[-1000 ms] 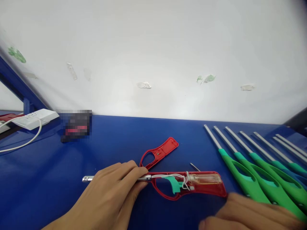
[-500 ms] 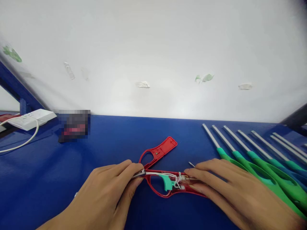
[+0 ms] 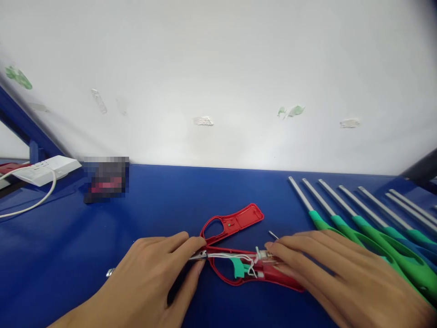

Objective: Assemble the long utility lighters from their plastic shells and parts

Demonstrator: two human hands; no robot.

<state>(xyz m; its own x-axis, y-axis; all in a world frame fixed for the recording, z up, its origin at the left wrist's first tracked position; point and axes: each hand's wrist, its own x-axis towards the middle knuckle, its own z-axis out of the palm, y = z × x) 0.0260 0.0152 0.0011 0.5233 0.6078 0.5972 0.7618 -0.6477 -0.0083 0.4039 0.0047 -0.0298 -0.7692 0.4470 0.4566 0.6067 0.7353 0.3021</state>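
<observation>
An opened red lighter-like shell (image 3: pixel 227 282) lies between my hands, with white wires, a teal trigger (image 3: pixel 238 268) and a clear part (image 3: pixel 264 256) inside. My left hand (image 3: pixel 164 269) pinches the metal tube end (image 3: pixel 198 256) at the shell's left. Fingers of my right hand (image 3: pixel 307 259) press round the clear part and the shell's right end. Behind them the other red shell half (image 3: pixel 239 221) lies slanted, its left end touching the first. A thin metal tip (image 3: pixel 273 235) shows beyond my right fingertips.
Several green-handled lighters (image 3: pixel 362 241) with silver tubes lie in a row at the right. A white power strip (image 3: pixel 48 171) with a cable and a pixelated dark object (image 3: pixel 107 180) stand at the back left.
The loose red shell half has shifted right and turned flatter. The wired shell has tilted, its right end lower, and the clear part sits higher out of it. My left hand has moved slightly down.
</observation>
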